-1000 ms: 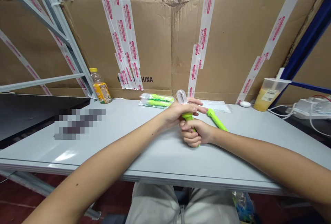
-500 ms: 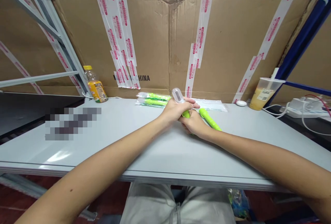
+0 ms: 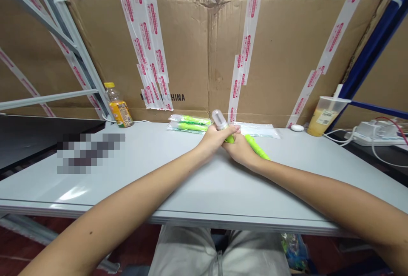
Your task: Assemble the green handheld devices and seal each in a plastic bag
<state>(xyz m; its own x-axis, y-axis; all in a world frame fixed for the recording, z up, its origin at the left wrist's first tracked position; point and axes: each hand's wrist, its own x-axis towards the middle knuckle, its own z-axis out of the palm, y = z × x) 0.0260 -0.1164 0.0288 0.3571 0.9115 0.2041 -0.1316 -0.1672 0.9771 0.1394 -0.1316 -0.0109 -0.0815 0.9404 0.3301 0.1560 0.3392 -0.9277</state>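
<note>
Above the middle of the table, both hands meet on a bright green plastic stick with a clear, rounded end (image 3: 219, 118). My left hand (image 3: 213, 139) is closed round the upper part, just below the clear end, with its thumb across the front. Right below it, my right hand (image 3: 238, 150) grips the green lower part, most of which is hidden by the fingers. A second green stick (image 3: 259, 148) lies on the table, partly behind my right hand and wrist. Green sticks in clear plastic sleeves (image 3: 191, 123) lie behind my left hand.
Flat clear plastic sleeves (image 3: 261, 130) lie at the back against a cardboard wall (image 3: 185, 55). An orange drink bottle (image 3: 120, 108) stands back left. A cup of yellow drink (image 3: 325, 116), a white round case (image 3: 297, 128) and a power strip with cables (image 3: 369, 135) are at right.
My left fingers, stretched out beyond the stick before, have closed round it. The hands and the stick have otherwise barely shifted.
</note>
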